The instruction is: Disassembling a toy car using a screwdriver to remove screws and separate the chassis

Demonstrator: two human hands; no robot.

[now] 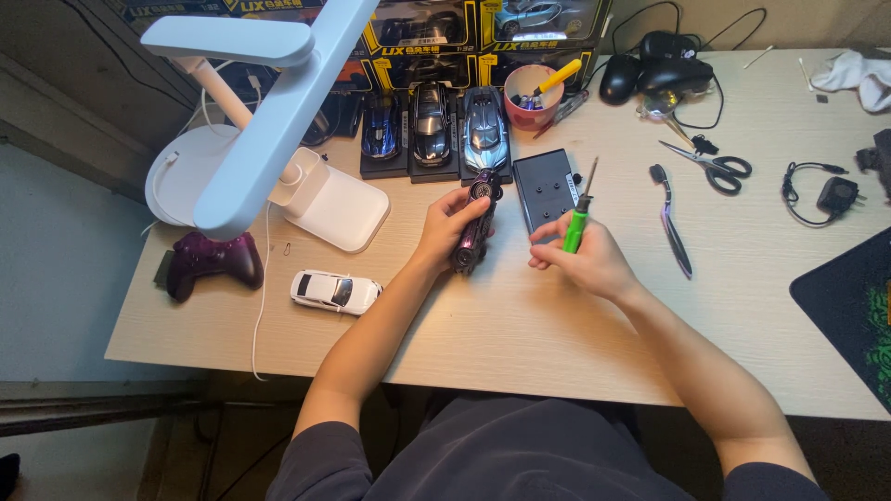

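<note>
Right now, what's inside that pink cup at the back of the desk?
A yellow-handled tool leans out over the pink cup's rim, beside some darker items that are too small to identify. The cup's wall hides the bottom and the tools' lower ends.

My left hand (447,225) covers the middle of the purple toy car (473,227), hiding its underside. The screwdriver (578,215) tip above my right hand (580,260) is too small to tell (bit shape unclear).

Left hand (445,225) gripping a dark purple toy car (475,223) on edge; right hand (585,255) holding a green-handled screwdriver (578,223) upright. Black base plate (546,186) just beyond, white toy car (334,291) left on the worktop (520,325).
</note>
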